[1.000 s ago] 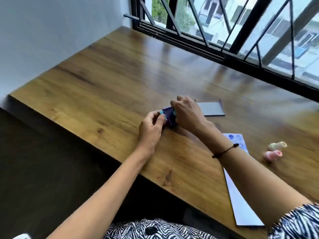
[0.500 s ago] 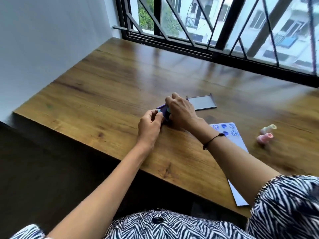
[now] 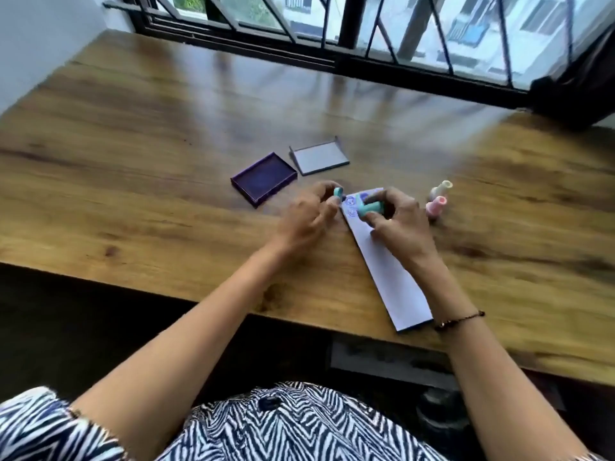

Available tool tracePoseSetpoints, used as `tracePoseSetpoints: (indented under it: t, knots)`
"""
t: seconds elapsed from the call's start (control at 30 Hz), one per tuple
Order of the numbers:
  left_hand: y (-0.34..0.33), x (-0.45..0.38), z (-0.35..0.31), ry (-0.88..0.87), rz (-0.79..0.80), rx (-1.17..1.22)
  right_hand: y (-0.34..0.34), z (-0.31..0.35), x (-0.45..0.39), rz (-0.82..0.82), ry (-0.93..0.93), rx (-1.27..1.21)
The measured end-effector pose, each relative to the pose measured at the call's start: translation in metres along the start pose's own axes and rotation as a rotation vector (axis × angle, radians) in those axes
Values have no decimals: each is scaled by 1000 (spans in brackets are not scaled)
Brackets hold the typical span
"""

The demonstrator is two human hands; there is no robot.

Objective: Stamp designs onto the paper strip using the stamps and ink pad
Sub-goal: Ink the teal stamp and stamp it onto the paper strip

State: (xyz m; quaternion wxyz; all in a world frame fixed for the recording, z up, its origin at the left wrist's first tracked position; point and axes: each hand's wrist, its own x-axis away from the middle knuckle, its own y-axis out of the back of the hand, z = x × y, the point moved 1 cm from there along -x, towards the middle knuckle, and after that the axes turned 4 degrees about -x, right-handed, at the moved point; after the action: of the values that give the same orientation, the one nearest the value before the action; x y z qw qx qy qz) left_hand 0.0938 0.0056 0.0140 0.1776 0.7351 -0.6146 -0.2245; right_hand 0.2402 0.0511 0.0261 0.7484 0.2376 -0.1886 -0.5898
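A white paper strip [image 3: 389, 271] lies slanted on the wooden table [image 3: 166, 161], with several blue stamped marks at its far end. My right hand [image 3: 396, 221] grips a teal stamp [image 3: 367, 207], tilted just over that stamped end. My left hand [image 3: 309, 216] rests at the strip's left edge and pinches a small teal piece [image 3: 338, 193], maybe a stamp or its cap. The open purple ink pad [image 3: 264, 183] sits uncovered to the left of both hands.
The ink pad's grey lid [image 3: 320, 157] lies open behind the pad. A cream stamp [image 3: 441, 189] and a pink stamp [image 3: 436, 206] stand right of the strip. A barred window runs along the table's far edge; the near edge is close to my body.
Both hands have left the ink pad and moved right to the paper strip. The pad now lies uncovered. The camera view has swung right and down.
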Motion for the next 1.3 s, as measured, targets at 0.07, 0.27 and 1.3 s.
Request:
tracePoseSetpoints:
  t: [0.07,0.27,1.3]
  knots:
    - [-4,-4,1,2,49,-54,-1,-3,1,11,47,109]
    - [-11,-4,13,15,70,-136,-4,-3,1,27,129,331]
    - [-14,-4,18,-49,8,-150,-22,11,2,134,210,703]
